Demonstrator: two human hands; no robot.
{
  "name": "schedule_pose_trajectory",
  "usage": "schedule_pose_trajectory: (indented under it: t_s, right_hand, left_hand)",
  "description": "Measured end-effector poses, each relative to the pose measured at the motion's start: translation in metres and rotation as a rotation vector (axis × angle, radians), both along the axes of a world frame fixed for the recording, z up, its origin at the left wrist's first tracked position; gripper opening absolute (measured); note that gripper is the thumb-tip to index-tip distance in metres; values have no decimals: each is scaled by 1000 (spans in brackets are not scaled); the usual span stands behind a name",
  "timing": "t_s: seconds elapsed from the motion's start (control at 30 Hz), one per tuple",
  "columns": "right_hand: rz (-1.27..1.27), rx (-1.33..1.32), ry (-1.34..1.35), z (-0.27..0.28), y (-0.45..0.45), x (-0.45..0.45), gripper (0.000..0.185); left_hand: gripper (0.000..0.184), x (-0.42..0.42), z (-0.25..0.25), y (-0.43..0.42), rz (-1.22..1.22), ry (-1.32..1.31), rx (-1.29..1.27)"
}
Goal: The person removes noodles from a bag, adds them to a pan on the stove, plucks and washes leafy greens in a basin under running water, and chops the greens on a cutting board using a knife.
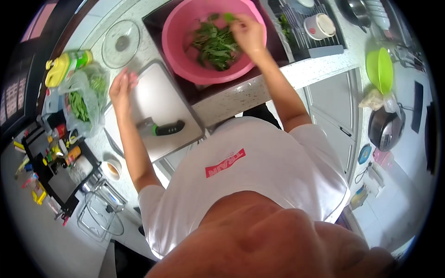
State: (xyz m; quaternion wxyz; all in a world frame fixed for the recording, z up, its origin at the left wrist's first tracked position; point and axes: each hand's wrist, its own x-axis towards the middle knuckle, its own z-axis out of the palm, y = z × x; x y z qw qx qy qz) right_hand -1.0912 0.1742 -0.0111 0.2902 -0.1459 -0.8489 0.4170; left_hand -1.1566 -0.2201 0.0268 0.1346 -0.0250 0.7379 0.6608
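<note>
My right hand [249, 36] is over the right side of a pink basin [169, 34], its fingers closed on a bright green leaf [228, 17]. A pile of dark leafy greens [217, 45] lies inside the basin, just left of that hand. My left hand [122, 88] hangs above the upper left edge of a pale cutting board [160, 95]; its fingers are stretched out and nothing shows in them. On the board rests a knife with a black and green handle [169, 128], its blade partly hidden by my left forearm.
Behind my left hand lies a glass lid [121, 44]. A plastic bag of greens [79, 104] and a yellow bottle [58, 69] stand at the left. To the basin's right, a white cup [320, 26] sits on a dish rack [296, 28]. A green bowl [379, 69] is farther right.
</note>
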Motion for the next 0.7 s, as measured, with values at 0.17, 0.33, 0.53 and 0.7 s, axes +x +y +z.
schedule_pose_trajectory:
  t_s: [0.17,0.33,0.53,0.7]
  right_hand:
    - [-308,370,-113,-48,149,33,13]
    - [52,924,-334,-144,224,40,20]
    - [-56,603,-707,-65,168,29,31]
    - [-6,481,-429,-46,156,41,29]
  left_hand:
    - [32,28,-9,-40,214,-48,0]
    - [36,33,10,-60,294,59,-138]
    - [27,0,18,-177,516,270,-518]
    - [15,-59,3,-245,735,374,-1317]
